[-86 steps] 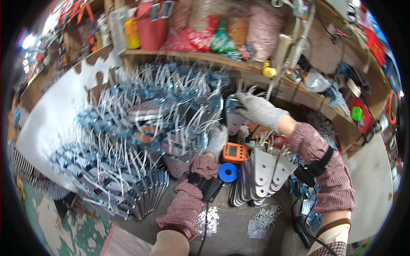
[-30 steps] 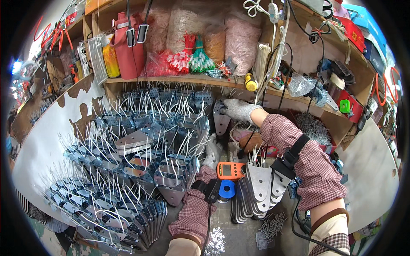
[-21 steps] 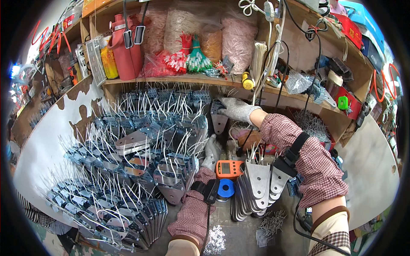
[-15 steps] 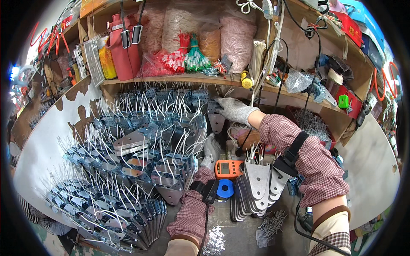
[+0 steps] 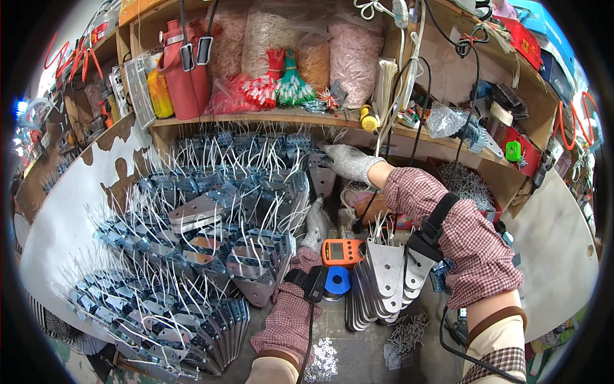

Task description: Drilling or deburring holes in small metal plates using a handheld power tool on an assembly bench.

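My right hand (image 5: pixel 350 163), in a grey glove, reaches to the back of the bench. Its fingers are closed at the upper part of a tapered metal bracket (image 5: pixel 323 182) with holes, beside the rear stacks. My left hand (image 5: pixel 316 225), also gloved, is lower and nearer, against the right side of the stacked brackets (image 5: pixel 262 256) with white wires. Its fingertips point away from me and their grip is hard to make out. Right of the left wrist lie an orange meter (image 5: pixel 342 253) and a blue spool (image 5: pixel 336 281).
More wired brackets (image 5: pixel 160 320) fill the left side. Bare metal plates (image 5: pixel 384 281) fan out right of the spool. Small washers (image 5: pixel 322 360) and screws (image 5: pixel 408 334) lie near the front. A screw bin (image 5: pixel 470 185) stands back right. Cables hang before the wooden shelf (image 5: pixel 256 119).
My right hand has shifted slightly left, and its forearm has dipped a little. The left hand stays at the stack's side with only a small shift.
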`<control>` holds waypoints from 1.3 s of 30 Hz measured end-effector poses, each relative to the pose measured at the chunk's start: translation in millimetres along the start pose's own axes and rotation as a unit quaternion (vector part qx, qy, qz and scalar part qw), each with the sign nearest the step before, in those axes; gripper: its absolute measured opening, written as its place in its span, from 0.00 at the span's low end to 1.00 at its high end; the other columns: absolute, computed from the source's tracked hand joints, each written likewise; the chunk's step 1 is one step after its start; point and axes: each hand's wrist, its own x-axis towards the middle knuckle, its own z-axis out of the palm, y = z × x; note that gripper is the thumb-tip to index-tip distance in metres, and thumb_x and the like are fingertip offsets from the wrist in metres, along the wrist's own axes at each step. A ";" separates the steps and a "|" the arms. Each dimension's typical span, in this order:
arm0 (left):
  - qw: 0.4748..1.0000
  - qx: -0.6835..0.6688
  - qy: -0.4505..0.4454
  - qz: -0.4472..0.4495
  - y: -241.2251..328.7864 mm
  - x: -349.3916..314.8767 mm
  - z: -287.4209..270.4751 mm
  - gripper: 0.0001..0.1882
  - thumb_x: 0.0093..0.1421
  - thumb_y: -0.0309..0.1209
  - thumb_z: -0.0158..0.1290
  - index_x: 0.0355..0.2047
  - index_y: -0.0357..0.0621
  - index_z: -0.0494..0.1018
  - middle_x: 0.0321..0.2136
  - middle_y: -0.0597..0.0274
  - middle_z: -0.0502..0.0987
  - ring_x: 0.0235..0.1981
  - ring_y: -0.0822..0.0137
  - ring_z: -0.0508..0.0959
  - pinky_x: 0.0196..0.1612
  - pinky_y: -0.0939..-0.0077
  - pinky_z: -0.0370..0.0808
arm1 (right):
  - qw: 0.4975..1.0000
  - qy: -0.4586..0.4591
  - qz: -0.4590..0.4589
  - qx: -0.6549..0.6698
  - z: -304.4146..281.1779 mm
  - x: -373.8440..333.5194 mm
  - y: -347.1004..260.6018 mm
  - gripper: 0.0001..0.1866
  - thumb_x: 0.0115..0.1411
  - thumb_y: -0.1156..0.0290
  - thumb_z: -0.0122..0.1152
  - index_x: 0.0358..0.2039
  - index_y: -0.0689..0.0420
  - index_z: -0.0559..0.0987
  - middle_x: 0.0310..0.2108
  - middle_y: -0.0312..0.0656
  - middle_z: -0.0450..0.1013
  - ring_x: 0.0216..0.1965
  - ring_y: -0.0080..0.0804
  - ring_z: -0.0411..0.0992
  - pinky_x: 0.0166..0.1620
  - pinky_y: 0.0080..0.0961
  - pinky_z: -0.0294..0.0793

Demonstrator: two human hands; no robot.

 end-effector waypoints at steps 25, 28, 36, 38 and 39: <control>1.000 0.002 -0.013 0.010 3.7 5.0 9.0 0.19 0.71 0.38 0.49 0.50 0.33 0.77 0.49 0.53 0.81 0.49 0.61 0.79 0.52 0.66 0.74 | 1.000 -0.002 0.005 0.029 -6.5 10.6 12.7 0.30 0.68 0.67 0.52 0.70 0.51 0.61 0.59 0.62 0.70 0.59 0.60 0.71 0.62 0.44 0.69; 1.000 0.001 -0.019 0.008 2.0 2.4 10.9 0.19 0.71 0.38 0.49 0.50 0.33 0.77 0.49 0.53 0.81 0.49 0.61 0.79 0.53 0.66 0.74 | 0.997 0.046 -0.057 -0.034 7.1 16.4 26.7 0.30 0.68 0.66 0.51 0.70 0.50 0.61 0.60 0.62 0.70 0.59 0.59 0.71 0.63 0.44 0.69; 1.000 0.004 -0.013 0.008 3.2 -6.8 3.4 0.18 0.71 0.37 0.50 0.50 0.33 0.77 0.49 0.54 0.81 0.50 0.61 0.79 0.53 0.67 0.74 | 0.999 -0.003 -0.016 -0.038 -4.9 11.0 -0.2 0.33 0.65 0.69 0.53 0.71 0.52 0.60 0.58 0.63 0.70 0.60 0.58 0.70 0.63 0.43 0.70; 1.000 0.002 -0.013 0.001 -1.5 -9.3 3.2 0.18 0.71 0.37 0.50 0.50 0.33 0.77 0.50 0.54 0.81 0.50 0.62 0.79 0.53 0.67 0.74 | 0.997 -0.066 0.025 -0.032 -13.4 9.3 -6.6 0.34 0.65 0.70 0.52 0.71 0.52 0.58 0.58 0.64 0.71 0.59 0.59 0.71 0.62 0.44 0.70; 1.000 0.002 -0.018 -0.004 -7.5 -8.6 9.0 0.18 0.71 0.37 0.50 0.50 0.33 0.77 0.50 0.54 0.81 0.50 0.62 0.79 0.53 0.67 0.74 | 0.993 -0.102 0.052 -0.029 -15.8 4.5 -5.9 0.34 0.66 0.71 0.51 0.72 0.52 0.58 0.57 0.64 0.71 0.58 0.59 0.71 0.62 0.44 0.70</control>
